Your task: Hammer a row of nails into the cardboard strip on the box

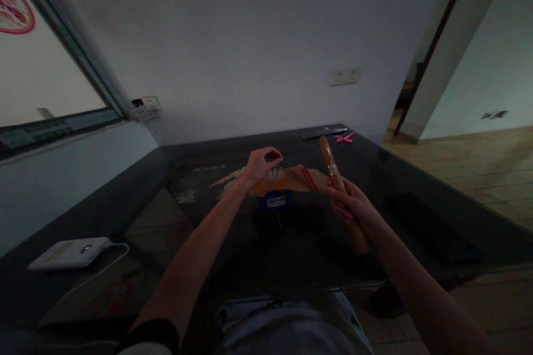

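Note:
In the middle of the dark table a tan, leopard-spotted piece with a red band [291,179] lies across a small blue box [275,200]. My left hand [261,165] is over the left part of the spotted piece, thumb and forefinger curled together in a pinch. Whatever is between those fingertips, if anything, is too small and dim to make out. My right hand [350,202] is closed round a long brown wooden object with a brass-coloured fitting [327,154], held tilted, its upper end leaning left. This object overlaps the right end of the spotted piece.
At the back right of the table [233,150] lie a long dark blade-like object [323,133] and a pink ribbon-like cross [344,138]. A white power bank [70,253] with a cable sits at the left. A dark flat object [433,227] lies to the right.

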{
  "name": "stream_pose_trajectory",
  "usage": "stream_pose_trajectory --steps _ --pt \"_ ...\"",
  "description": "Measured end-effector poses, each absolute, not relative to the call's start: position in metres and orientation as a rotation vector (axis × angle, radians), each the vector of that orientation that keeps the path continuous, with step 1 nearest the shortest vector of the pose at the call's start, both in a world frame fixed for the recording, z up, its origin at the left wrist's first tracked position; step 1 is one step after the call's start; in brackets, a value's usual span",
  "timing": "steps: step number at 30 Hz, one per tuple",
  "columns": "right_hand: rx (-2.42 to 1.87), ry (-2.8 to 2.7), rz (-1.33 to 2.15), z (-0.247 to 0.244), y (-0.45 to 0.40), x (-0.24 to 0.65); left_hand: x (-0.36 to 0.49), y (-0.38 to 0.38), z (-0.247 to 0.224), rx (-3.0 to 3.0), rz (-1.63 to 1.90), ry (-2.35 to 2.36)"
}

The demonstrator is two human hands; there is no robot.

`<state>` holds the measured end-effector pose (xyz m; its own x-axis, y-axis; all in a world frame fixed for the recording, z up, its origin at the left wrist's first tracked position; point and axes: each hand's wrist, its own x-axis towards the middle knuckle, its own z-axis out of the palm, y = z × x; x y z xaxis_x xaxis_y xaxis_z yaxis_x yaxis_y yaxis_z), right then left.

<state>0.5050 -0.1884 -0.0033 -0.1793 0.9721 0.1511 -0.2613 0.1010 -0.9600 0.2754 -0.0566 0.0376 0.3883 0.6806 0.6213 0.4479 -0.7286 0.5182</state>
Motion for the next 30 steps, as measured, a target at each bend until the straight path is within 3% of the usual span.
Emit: stream_pose_trajectory --steps 18,30 --pt "-0.897 -1.328 1.336 -0.005 -0.187 0.507 0.275 -0.046 0.025 2.455 0.914 1.128" --pt "-1.355 -1.884 0.975 0.060 -0.173 0.523 0.273 -0.046 0.023 2.425 0.845 1.196"
